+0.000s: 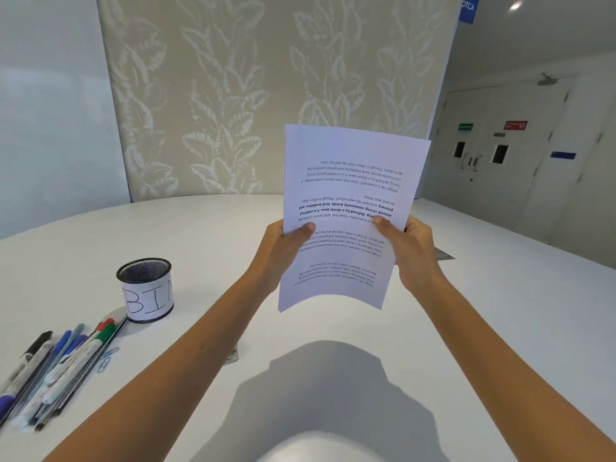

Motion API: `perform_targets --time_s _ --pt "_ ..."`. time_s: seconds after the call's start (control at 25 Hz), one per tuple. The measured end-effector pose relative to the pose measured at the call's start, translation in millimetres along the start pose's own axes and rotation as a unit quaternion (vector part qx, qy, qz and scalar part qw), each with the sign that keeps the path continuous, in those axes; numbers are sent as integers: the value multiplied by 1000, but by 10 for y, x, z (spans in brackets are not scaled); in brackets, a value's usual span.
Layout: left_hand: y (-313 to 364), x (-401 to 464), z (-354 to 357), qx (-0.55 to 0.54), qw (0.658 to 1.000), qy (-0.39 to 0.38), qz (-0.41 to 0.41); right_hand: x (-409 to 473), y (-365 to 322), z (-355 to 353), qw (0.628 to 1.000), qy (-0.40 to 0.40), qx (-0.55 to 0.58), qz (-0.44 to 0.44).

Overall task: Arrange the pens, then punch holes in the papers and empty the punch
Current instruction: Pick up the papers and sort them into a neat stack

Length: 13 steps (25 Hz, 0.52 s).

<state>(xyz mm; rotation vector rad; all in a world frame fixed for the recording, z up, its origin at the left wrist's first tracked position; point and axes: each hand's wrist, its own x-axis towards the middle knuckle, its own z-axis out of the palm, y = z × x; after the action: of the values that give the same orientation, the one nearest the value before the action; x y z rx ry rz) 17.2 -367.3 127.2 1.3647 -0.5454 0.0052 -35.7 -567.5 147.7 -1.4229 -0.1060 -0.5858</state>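
Both hands pinch the papers (350, 208), left hand (283, 248) and right hand (411, 248) at opposite edges, lifted above the white table (483, 328). Mesh cup (145, 290) stands left; pens (56, 368) lie beside it.

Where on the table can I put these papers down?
Bare tabletop lies right of the right hand, and behind the mesh cup toward the wall. The near left is crowded: pens and paper clips lie below the cup.
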Motion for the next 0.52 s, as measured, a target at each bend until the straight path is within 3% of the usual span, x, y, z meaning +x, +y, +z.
perform_targets --time_s 0.24,0.52 --pt "-467 -248 -25 25 991 70 -115 -317 552 -32 994 31 -51 89" --pt "-390 -224 -42 1 993 69 -95 -276 501 18 994 43 -53 91"
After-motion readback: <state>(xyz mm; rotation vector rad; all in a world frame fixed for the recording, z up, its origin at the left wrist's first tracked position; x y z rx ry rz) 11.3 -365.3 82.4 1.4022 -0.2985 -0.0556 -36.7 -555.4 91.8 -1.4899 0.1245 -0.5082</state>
